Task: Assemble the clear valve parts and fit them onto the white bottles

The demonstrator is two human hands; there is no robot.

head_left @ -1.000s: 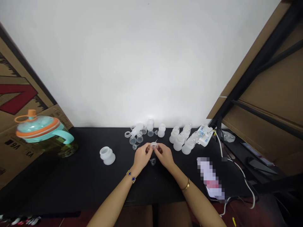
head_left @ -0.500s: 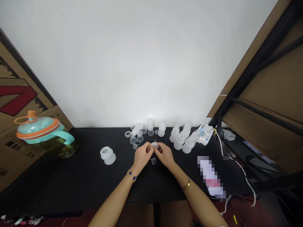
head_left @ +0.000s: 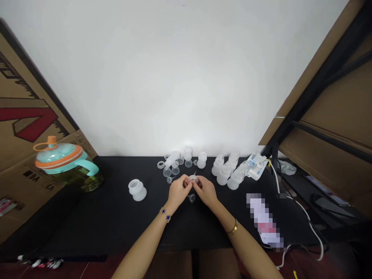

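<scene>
My left hand (head_left: 178, 190) and my right hand (head_left: 207, 191) meet over the middle of the black table. Between their fingertips they pinch a white baby bottle collar ring (head_left: 193, 178), with a thin clear tip poking up from it. The fingers hide its underside. Just below my hands a clear silicone nipple (head_left: 191, 198) lies on the table. Off to the left stands an uncapped white baby bottle (head_left: 137, 190), its mouth tipped toward me. Beyond my left hand are loose clear caps (head_left: 175, 168) and another collar ring (head_left: 161, 165).
Several bottles with nipples (head_left: 224, 174) are grouped at the right, near a white power strip (head_left: 257, 166) with a cable. A blurred-out phone (head_left: 265, 221) lies nearer me. At the left a big teal-lidded jug (head_left: 65, 164) stands by a cardboard box (head_left: 20, 155).
The whole view has shifted slightly, so everything appears a little farther right. Both hands keep the collar ring pinched in nearly the same spot over the table.
</scene>
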